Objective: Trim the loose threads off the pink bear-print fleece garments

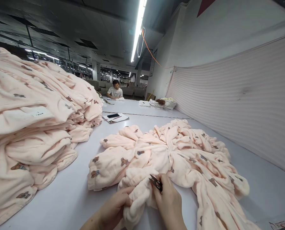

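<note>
Left hand (113, 207) pinches the pink garment (171, 159); right hand (167, 199) grips snips (156, 182), probably mid-trim; a folded stack (34, 127) lies beside.

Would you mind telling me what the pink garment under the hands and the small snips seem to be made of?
The pink garment looks like soft fleece or plush: matte, thick, rounded folds, with printed brown bears. The snips in the right hand look like dark metal, thin pointed blades, though small in view. The left hand grips the fabric.
</note>
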`<move>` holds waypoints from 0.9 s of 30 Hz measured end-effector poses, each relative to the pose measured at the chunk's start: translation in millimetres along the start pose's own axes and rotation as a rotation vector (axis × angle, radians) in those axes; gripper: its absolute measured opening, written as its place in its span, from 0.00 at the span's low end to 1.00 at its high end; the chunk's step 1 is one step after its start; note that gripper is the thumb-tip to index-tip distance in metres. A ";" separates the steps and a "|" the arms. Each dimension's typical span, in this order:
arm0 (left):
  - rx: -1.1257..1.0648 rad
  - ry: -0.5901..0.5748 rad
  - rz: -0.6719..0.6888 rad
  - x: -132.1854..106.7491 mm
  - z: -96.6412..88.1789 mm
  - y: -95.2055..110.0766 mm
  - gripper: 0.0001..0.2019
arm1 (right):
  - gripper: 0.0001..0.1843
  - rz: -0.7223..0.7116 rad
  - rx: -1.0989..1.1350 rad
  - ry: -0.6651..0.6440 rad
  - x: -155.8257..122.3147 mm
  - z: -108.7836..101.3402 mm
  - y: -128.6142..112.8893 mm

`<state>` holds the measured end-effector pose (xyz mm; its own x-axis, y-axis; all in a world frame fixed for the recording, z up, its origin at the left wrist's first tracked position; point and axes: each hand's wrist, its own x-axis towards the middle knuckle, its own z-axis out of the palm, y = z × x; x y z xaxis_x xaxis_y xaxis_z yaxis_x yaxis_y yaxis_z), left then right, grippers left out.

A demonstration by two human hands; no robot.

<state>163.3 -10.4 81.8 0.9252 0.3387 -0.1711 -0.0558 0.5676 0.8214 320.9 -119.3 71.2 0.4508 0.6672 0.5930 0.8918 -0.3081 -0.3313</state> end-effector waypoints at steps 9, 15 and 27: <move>0.109 0.041 0.006 -3.0 5.0 0.8 0.21 | 0.13 -0.325 0.101 -0.140 -24.3 -28.4 -4.5; 0.150 0.077 -0.025 -6.1 10.5 6.3 0.18 | 0.12 -0.224 0.077 -0.107 -17.5 -28.3 -5.3; 0.315 -0.028 0.015 -15.6 0.9 7.2 0.11 | 0.13 -0.261 0.046 -0.131 -13.9 -26.1 -12.5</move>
<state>148.7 -12.3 90.9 0.9354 0.3220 -0.1464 0.0456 0.3007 0.9526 304.5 -142.5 86.2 0.1946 0.8028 0.5637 0.9729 -0.0850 -0.2148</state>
